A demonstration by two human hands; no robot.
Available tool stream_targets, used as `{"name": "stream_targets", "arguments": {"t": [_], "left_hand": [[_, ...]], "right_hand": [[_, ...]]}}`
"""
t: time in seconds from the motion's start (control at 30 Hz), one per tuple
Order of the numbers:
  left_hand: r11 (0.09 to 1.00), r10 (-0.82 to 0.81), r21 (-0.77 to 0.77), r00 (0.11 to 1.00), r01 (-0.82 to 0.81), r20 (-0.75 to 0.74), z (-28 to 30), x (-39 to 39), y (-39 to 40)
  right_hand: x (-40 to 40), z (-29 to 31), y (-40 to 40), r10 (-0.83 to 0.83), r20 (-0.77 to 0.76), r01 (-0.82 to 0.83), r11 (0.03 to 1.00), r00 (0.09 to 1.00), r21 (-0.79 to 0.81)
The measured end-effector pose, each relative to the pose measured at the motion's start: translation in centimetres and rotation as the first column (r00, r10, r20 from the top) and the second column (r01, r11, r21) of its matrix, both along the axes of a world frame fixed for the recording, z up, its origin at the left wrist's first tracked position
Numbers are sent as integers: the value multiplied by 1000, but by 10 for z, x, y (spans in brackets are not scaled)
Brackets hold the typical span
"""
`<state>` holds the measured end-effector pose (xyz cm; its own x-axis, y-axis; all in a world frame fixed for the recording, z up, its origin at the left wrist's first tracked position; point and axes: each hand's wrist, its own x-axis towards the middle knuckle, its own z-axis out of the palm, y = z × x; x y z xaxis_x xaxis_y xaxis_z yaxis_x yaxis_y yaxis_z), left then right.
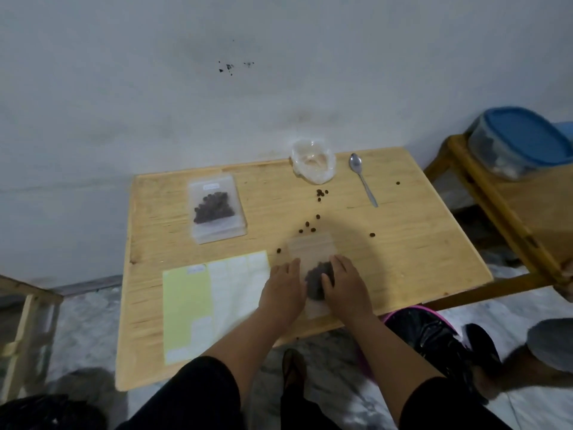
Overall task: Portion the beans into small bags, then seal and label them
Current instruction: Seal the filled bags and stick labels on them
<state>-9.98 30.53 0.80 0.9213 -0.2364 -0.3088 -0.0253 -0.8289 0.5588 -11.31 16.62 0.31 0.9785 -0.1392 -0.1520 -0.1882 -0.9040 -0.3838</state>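
Observation:
A small clear zip bag (311,254) with dark beans in its lower part lies flat on the wooden table (403,243) near the front edge. My left hand (283,290) rests flat on the bag's left side, fingers straight. My right hand (345,285) lies on its right side, fingers over the beans. A stack of filled, labelled bags (217,209) sits at the back left. A yellow sheet of white labels (214,302) lies left of my hands. Several loose beans (313,226) are scattered beyond the bag.
A crumpled clear plastic bag (313,164) and a metal spoon (362,178) lie at the table's back. A blue-lidded container (521,141) stands on a wooden stand to the right. A bin with a black liner (428,339) sits below the table's front right.

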Motion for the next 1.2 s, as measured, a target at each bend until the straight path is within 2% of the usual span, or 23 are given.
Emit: {"name": "stream_targets", "arguments": {"t": [0.33,0.6,0.77,0.87,1.0,1.2], "left_hand": [[982,164,-77,984,-170,-73,-1,9,-19],[931,258,-243,962,-271,-86,-1,10,-17],[818,332,-433,925,-380,-183,5,6,4],[754,358,-507,908,-419,-218,15,4,29],[699,445,-526,870,-485,-211,17,-7,77],[574,613,-537,760,-618,-219,13,-34,155]], "right_hand": [[5,-8,-12,-91,14,89,992,996,89],[4,-2,-11,-103,68,89,978,992,188],[9,13,11,-210,68,168,905,975,392],[12,22,27,-213,26,174,856,977,487],[16,28,65,-111,-29,109,835,993,539],[15,26,142,58,-30,-35,864,998,501]]}}
